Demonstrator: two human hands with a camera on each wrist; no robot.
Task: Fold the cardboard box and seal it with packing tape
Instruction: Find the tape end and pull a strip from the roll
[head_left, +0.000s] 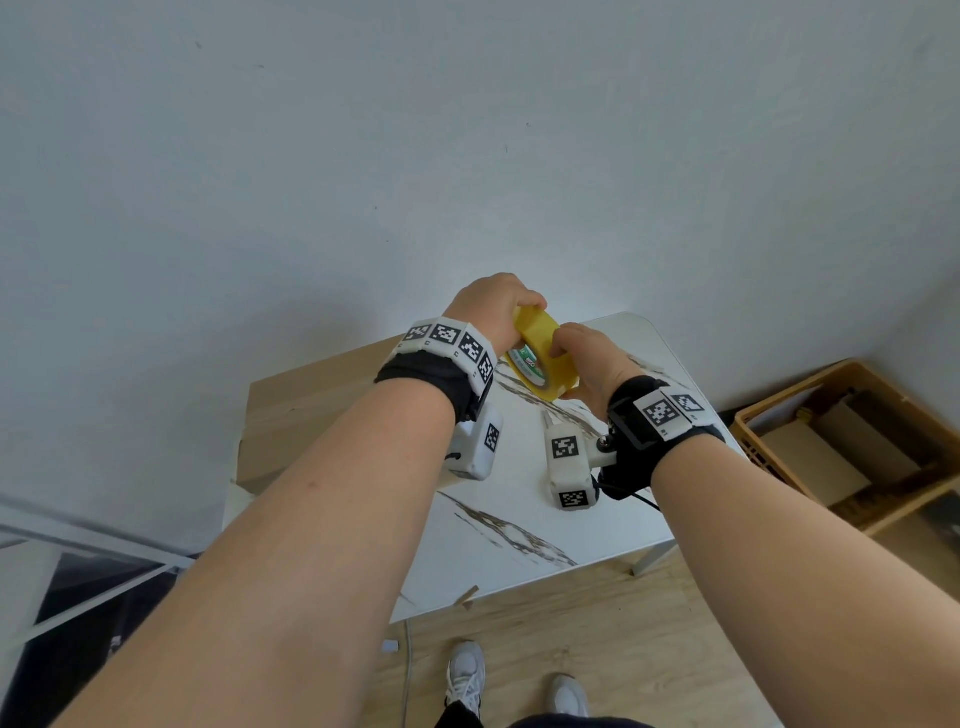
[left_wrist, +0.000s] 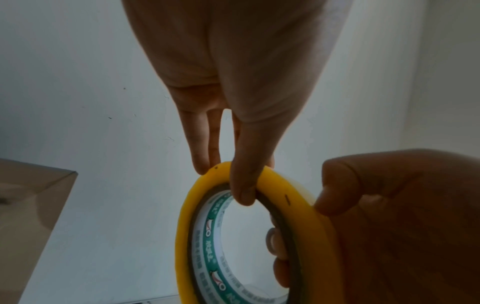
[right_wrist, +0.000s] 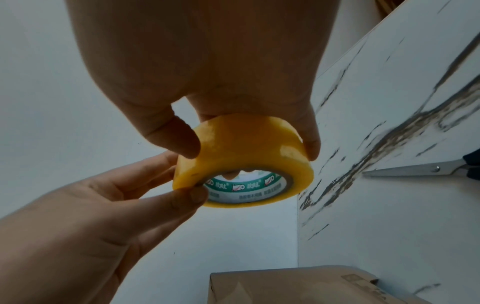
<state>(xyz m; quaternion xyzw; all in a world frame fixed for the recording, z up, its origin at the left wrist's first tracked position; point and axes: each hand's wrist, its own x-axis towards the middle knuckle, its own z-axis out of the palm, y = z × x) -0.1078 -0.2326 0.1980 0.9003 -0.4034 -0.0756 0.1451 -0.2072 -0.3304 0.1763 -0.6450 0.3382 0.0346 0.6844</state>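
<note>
A roll of yellow packing tape (head_left: 545, 364) with a green and white core is held up in the air above the table, between both hands. My left hand (head_left: 522, 306) grips its far upper rim; in the left wrist view the thumb hooks into the core of the tape roll (left_wrist: 185, 236) while the fingers lie behind it. My right hand (head_left: 569, 345) clasps the roll's outer face, thumb on one side and fingers on the other around the tape roll (right_wrist: 259, 164). The brown cardboard box (head_left: 311, 410) stands on the table's left part, its top flaps lying flat.
The white marble-patterned table (head_left: 519, 525) lies below the hands. Scissors (right_wrist: 415, 170) lie on it to the right. A tan crate (head_left: 831, 447) holding cardboard sits on the wooden floor at the right. The wall is close behind the table.
</note>
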